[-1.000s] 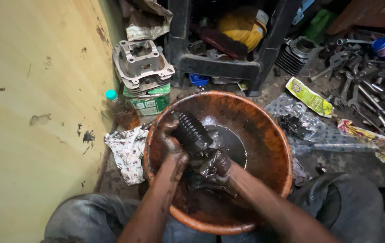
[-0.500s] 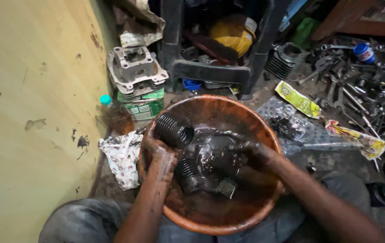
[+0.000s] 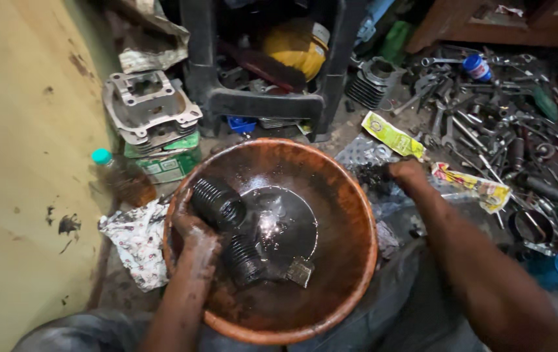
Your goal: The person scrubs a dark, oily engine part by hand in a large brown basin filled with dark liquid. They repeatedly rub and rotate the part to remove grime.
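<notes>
A wide, round, rust-orange basin [image 3: 357,215] sits on the floor between the person's knees, with a shallow pool of dark oily liquid [image 3: 285,225] in its middle. The left hand [image 3: 191,225], coated in grime, is at the basin's left inner wall, its fingers curled around one end of a black ribbed rubber boot [image 3: 219,203] that lies tilted against the wall. A second black ribbed boot [image 3: 245,259] lies nearer in the basin, partly in the liquid, with a small squarish metal piece [image 3: 300,271] just beside it on the right.

The right hand [image 3: 404,172] is outside the basin, over its far right rim, resting on crumpled clear plastic wrapping [image 3: 370,160] on the floor; whether its fingers pinch anything there cannot be told, as they are turned away and dark.

Judging from this, the step in hand is the washing of the ribbed boots in the liquid, with the right hand away fetching or setting something down. The next move seems to call for both hands back in the basin, one steadying the boot while the other rubs its folds.

On the left lie a patterned cloth rag [image 3: 137,242] and a small bottle with a teal cap [image 3: 119,176]; far left, a grey metal engine casting [image 3: 152,111]. Scattered spanners and tools [image 3: 500,124] cover the floor at far right.
</notes>
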